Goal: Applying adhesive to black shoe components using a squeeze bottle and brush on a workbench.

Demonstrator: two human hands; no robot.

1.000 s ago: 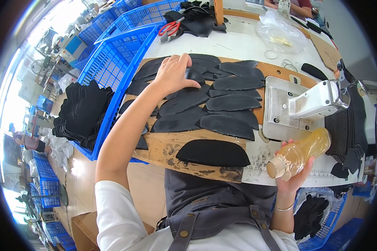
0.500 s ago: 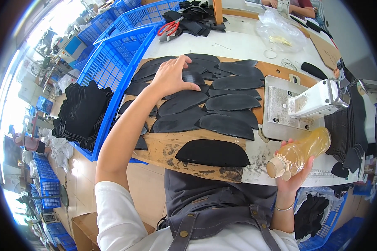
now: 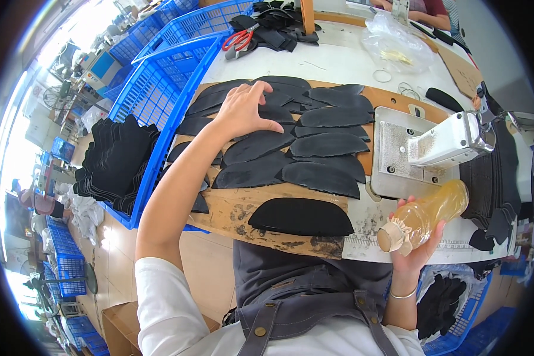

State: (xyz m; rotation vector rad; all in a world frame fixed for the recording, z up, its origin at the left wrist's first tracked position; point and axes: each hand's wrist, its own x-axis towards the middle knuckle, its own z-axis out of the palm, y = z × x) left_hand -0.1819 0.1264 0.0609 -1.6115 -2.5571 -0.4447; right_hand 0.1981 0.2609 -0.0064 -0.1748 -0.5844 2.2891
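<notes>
My left hand (image 3: pixel 243 110) rests with fingers spread on black curved fabric pieces (image 3: pixel 291 142) laid in overlapping rows on a brown wooden board (image 3: pixel 243 210). A single black piece (image 3: pixel 301 218) lies apart at the board's near edge. My right hand (image 3: pixel 414 246) grips a clear bottle of amber liquid (image 3: pixel 424 215), tilted, its cloth-wrapped mouth pointing down to the left over the table edge beside the board.
A white machine head (image 3: pixel 451 142) on a metal plate (image 3: pixel 397 154) stands right of the board. Blue crates (image 3: pixel 160 95) with stacked black pieces (image 3: pixel 115 160) sit left. Red-handled scissors (image 3: pixel 238 39), a plastic bag (image 3: pixel 394 47) and more black parts (image 3: pixel 486 184) lie around.
My left hand has shifted slightly over the far rows of black pieces. The bottle in my right hand stays about where it was.
</notes>
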